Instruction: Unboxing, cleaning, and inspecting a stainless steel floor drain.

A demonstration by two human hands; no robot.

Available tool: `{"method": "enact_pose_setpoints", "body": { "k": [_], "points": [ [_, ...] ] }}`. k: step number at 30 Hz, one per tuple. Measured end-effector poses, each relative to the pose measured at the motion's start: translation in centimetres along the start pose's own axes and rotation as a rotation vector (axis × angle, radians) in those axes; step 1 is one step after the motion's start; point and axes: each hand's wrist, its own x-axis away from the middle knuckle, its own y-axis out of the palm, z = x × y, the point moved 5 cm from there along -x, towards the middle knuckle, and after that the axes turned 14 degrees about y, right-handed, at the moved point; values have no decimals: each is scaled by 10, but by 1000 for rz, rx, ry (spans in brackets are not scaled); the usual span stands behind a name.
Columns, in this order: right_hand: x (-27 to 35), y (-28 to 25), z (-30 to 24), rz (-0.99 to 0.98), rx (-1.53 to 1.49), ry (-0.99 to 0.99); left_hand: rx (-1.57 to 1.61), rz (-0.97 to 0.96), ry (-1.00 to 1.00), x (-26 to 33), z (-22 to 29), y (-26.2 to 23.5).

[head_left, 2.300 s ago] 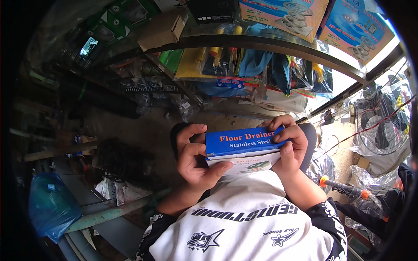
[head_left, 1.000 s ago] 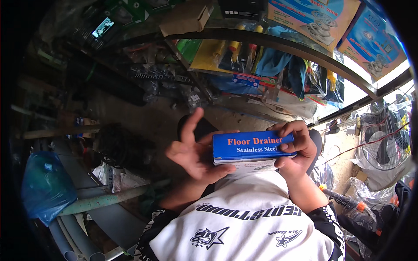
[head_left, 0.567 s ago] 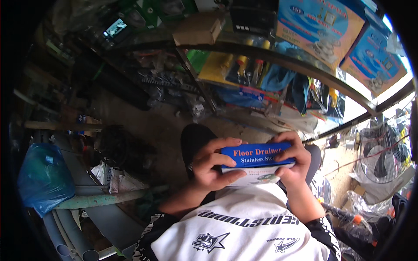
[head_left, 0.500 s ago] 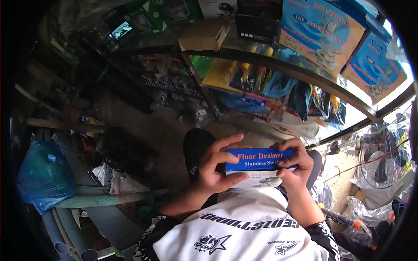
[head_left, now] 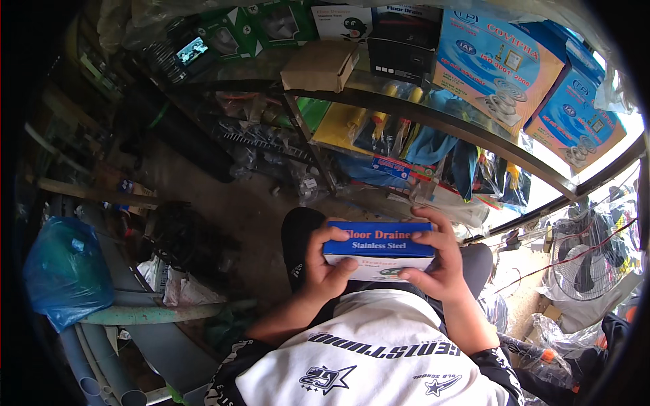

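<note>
In the head view, a cluttered room surrounds us, with a glass shelf [head_left: 264, 70] running across it. A brown carton [head_left: 317, 65] stands on the shelf; a fan [head_left: 586, 271] is near the shelf's right end. Nearer us than the shelf is a small blue-and-white box [head_left: 378, 247]; our left hand [head_left: 326, 265] and right hand [head_left: 441, 260] clamp it from opposite ends.

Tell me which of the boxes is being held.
The blue-and-white box, with the left hand and the right hand gripping its opposite ends. The plain brown carton and the green boxes sit farther off, untouched.
</note>
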Motion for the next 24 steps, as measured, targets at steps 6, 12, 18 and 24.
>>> {"method": "enact_pose_setpoints", "body": {
  "k": [6, 12, 18, 24],
  "points": [
    [-1, 27, 40, -243, -332, 588, -79, 145, -240, -6, -25, -27],
    [0, 48, 98, -149, -691, 1044, 78, 223, -477, -11, -65, -54],
    [-77, 50, 135, 127, -623, 924, -54, 319, -574, 6, -59, -86],
    [-191, 66, 172, 290, -426, 748, -76, 392, -685, 82, -61, -120]
  ]
}}
